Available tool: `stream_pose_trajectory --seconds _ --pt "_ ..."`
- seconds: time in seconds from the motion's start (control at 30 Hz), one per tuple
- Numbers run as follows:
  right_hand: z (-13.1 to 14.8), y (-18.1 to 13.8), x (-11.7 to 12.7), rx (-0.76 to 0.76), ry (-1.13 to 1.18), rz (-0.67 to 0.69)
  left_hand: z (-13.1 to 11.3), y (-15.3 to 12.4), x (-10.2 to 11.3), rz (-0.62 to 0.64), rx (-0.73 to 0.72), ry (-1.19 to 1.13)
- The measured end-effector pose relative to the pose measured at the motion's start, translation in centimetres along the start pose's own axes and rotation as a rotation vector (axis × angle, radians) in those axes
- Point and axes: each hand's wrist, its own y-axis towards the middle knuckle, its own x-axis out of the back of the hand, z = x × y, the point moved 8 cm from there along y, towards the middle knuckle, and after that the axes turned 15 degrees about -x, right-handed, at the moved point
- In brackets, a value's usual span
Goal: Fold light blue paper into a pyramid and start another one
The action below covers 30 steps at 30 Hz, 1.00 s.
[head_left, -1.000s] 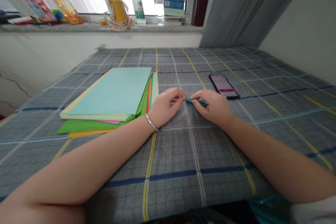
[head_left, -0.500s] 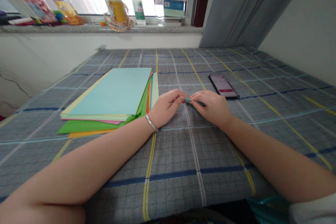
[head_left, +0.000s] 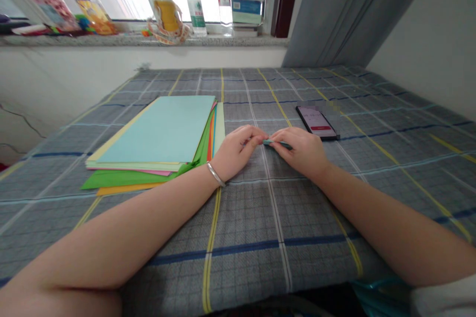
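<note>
My left hand (head_left: 238, 151) and my right hand (head_left: 301, 151) meet at the middle of the checked cloth (head_left: 260, 218), fingertips pinched together on a small folded strip of teal paper (head_left: 277, 143). Most of the strip is hidden under my fingers; only a short piece shows between the hands. A silver bracelet (head_left: 215, 174) circles my left wrist. Just left of my left hand lies a stack of coloured paper sheets (head_left: 159, 133), light blue on top, with green, orange and pink edges showing.
A phone (head_left: 317, 122) with a lit pink screen lies face up just beyond my right hand. The windowsill (head_left: 148, 39) at the back holds bottles, snack bags and boxes. A grey curtain (head_left: 345, 10) hangs at the back right beside a white wall.
Both hands have closed in on the teal strip, so less of it shows between the fingers than a second ago. The paper stack and phone have not moved.
</note>
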Motion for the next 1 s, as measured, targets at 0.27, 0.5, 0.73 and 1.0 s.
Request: stream_pose_trajectory --seconds 0.27,0.5,0.73,1.0 --pt "0.1 0.0 -0.3 0.027 0.006 0.041 0.7 -0.1 -0.8 0.095 0.034 0.08" --pt "-1.5 0.3 -0.5 -0.084 0.049 0.122 0.9 -0.3 0.1 0.034 0.049 0.123" --pt "-1.8 0.2 -1.1 -0.114 0.061 0.221 1.8 -0.5 0.9 -0.139 0.077 0.079" --pt "-1.6 0.4 -1.6 -0.167 0.183 0.195 3.4 -0.9 -0.7 -0.043 0.227 0.072"
